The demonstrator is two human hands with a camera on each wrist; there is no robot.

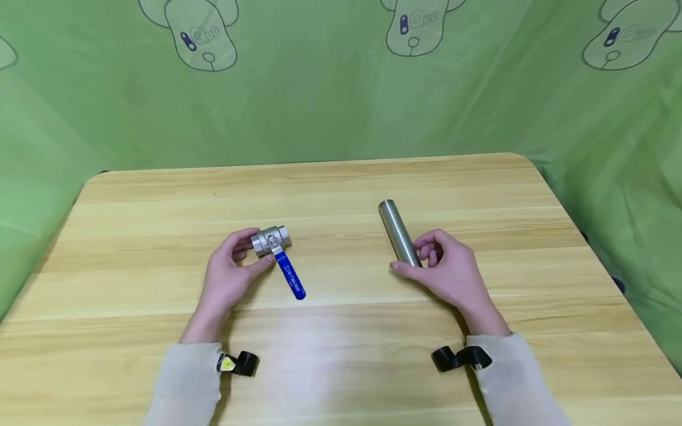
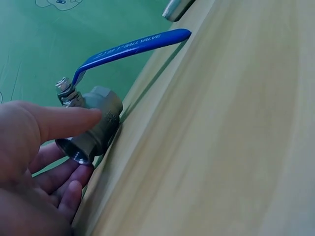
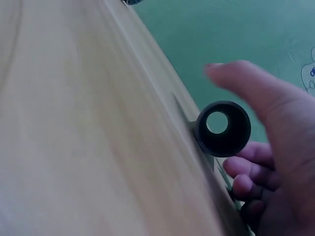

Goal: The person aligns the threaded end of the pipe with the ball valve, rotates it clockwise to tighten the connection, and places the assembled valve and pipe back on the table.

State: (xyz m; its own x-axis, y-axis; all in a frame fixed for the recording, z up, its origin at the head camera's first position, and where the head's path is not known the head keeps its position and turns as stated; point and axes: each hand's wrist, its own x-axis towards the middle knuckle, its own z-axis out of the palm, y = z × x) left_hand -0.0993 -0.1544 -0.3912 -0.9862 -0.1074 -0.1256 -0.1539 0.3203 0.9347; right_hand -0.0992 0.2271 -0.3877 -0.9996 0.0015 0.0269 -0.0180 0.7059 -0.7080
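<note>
A steel ball valve (image 1: 270,240) with a long blue lever (image 1: 290,277) lies left of centre on the wooden table. My left hand (image 1: 231,269) holds its near-left end, thumb along one side and fingers at the other. In the left wrist view the thumb (image 2: 69,121) crosses the valve body (image 2: 101,105), and the lever slants out above the wood. To the right, a plain metal tube (image 1: 396,229) points away from me. Around its near end is my right hand (image 1: 453,269); the right wrist view shows the thumb (image 3: 246,81) apart from the tube's open end (image 3: 199,130), fingertips beside its underside.
The wood-grain table (image 1: 341,343) has rounded far corners. Behind it hangs a green cloth (image 1: 319,106) with printed cartoon heads, which also runs down both sides. Black camera mounts (image 1: 246,363) sit on both pale sleeves.
</note>
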